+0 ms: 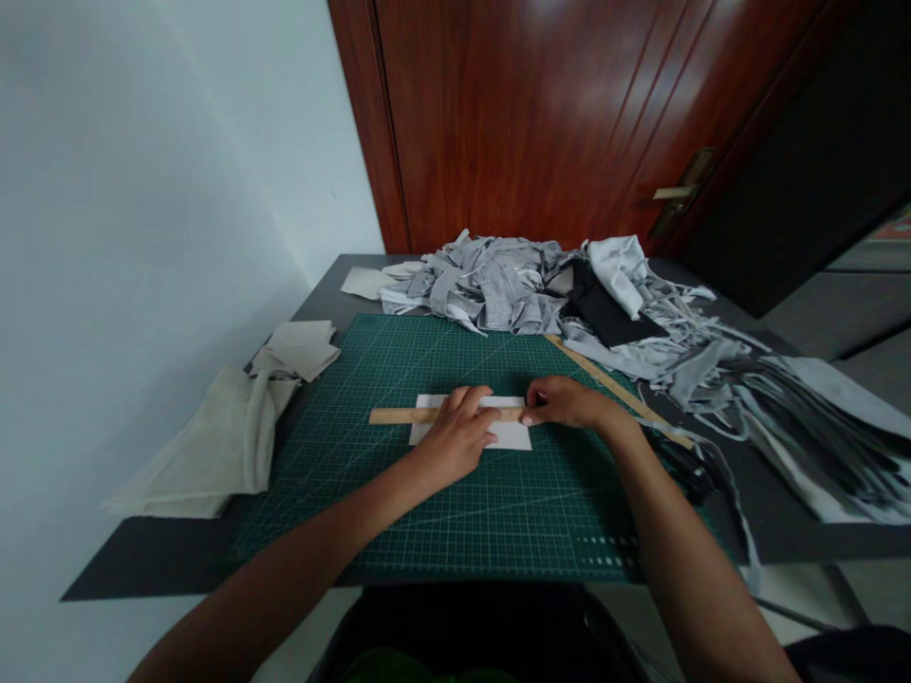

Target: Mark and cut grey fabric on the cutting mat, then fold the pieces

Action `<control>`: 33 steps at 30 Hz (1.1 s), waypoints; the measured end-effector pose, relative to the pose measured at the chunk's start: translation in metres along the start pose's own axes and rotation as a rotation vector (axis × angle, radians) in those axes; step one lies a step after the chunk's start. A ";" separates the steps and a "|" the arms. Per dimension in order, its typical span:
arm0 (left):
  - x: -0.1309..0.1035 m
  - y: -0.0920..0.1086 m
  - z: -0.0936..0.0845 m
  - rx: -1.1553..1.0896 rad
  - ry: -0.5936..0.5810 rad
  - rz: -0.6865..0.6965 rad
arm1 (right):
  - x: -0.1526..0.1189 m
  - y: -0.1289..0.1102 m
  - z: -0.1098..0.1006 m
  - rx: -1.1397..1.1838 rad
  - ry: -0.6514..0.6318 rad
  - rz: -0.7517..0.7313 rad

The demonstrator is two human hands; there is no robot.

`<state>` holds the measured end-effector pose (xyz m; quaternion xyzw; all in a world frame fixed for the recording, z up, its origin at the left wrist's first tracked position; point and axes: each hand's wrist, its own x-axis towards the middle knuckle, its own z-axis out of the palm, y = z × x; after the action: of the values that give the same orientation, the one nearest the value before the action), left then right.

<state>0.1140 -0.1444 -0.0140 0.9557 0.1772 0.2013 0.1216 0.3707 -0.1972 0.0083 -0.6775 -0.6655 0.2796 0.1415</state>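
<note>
A white rectangular piece, perhaps cloth [511,435], lies flat on the green cutting mat [455,522]. Across it runs a wooden ruler [399,415], which sticks out past the piece on the left. My left hand [459,432] rests on the ruler's middle with fingers spread, pressing it against the white piece. At the ruler's right end, my right hand [559,402] has its fingers curled, with thumb and forefinger closed on that end. Whether it also pinches the white piece's edge is hard to see.
Grey and white fabric strips [491,280] are heaped at the back, with black cloth [604,308] among them. A second wooden ruler [619,387] lies slanted on the right, near a dark object [687,465]. Stacked strips [832,417] lie far right; folded cream cloth [228,441] lies left.
</note>
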 end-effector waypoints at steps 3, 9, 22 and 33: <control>0.001 -0.002 0.000 -0.006 0.009 0.034 | 0.003 0.014 -0.005 -0.022 0.097 0.036; 0.002 0.006 -0.005 0.032 -0.148 0.036 | 0.006 0.019 -0.004 -0.009 0.131 -0.036; 0.012 0.046 -0.015 0.320 -0.356 -0.049 | 0.010 0.011 0.007 -0.137 0.142 0.119; 0.004 0.042 0.002 0.320 -0.240 0.045 | 0.014 0.023 0.004 -0.111 0.089 0.107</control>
<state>0.1299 -0.1814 -0.0016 0.9836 0.1699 0.0580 -0.0163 0.3866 -0.1863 -0.0105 -0.7305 -0.6360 0.2189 0.1180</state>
